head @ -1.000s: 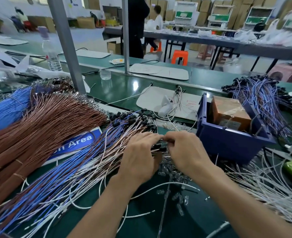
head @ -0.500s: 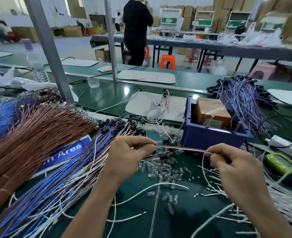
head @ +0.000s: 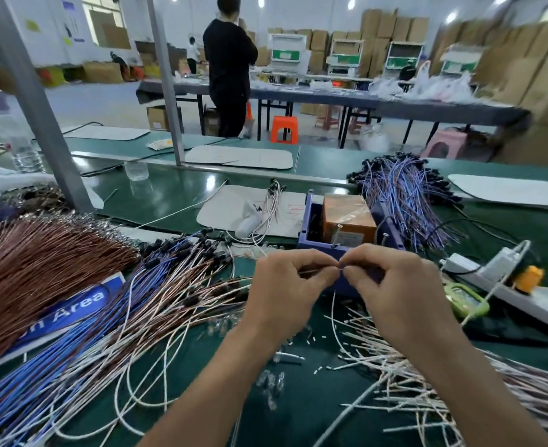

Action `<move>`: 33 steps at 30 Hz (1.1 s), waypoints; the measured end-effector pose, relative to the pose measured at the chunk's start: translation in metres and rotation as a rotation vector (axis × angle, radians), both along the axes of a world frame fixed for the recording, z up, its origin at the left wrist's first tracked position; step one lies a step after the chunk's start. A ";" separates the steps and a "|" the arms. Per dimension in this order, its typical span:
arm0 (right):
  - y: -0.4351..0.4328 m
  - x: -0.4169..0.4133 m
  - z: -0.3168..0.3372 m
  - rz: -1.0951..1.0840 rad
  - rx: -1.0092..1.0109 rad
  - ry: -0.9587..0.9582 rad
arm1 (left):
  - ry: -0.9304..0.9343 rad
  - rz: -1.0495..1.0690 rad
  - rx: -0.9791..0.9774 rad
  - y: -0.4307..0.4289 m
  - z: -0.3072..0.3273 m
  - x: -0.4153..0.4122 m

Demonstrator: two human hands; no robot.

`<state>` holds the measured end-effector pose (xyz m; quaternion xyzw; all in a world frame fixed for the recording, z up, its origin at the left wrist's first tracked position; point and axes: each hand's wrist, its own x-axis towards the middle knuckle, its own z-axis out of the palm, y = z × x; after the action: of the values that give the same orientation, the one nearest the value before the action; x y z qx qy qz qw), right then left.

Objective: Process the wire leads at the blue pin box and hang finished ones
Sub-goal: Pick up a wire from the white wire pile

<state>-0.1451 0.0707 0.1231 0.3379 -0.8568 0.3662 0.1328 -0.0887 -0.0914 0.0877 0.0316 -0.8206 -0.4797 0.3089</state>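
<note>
Grips of left hand (head: 285, 287) and right hand (head: 395, 285) tight on one wire lead (head: 313, 271), before one blue box (head: 314, 246)

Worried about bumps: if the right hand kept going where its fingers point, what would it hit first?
Likely the left hand: the right hand points at its fingertips, nearly touching, both pinching a wire lead; depth's unclear.

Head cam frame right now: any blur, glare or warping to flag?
Head view: cardboard boxes at far right smeared by blur; lamp glare on the green bench; grey post leans from wide-angle warp; left hand and right hand fairly sharp, wire between them barely resolved.
</note>
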 end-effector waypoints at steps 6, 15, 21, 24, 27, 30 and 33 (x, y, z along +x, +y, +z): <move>0.022 -0.014 -0.025 0.010 -0.068 0.020 | -0.132 0.051 0.098 -0.008 -0.031 0.006; 0.032 -0.024 -0.072 -0.078 -0.241 -0.071 | -0.321 0.276 0.667 -0.057 -0.041 0.013; 0.026 -0.016 -0.083 -0.003 -0.310 -0.265 | 0.018 -0.215 1.477 -0.080 -0.046 0.019; 0.022 -0.013 -0.087 0.012 -0.288 -0.322 | 0.048 -0.363 1.416 -0.080 -0.049 0.020; 0.023 -0.012 -0.089 0.025 -0.213 -0.313 | -0.020 -0.400 1.331 -0.078 -0.049 0.018; 0.023 -0.005 -0.089 -0.011 -0.078 -0.131 | -0.120 -0.389 1.252 -0.073 -0.050 0.015; 0.026 -0.003 -0.087 -0.034 -0.170 -0.033 | -0.167 -0.378 1.143 -0.068 -0.048 0.015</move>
<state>-0.1476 0.0967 0.0365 0.3049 -0.8301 0.4409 0.1533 -0.0734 -0.1598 0.0398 0.0834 -0.4460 -0.8868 0.0871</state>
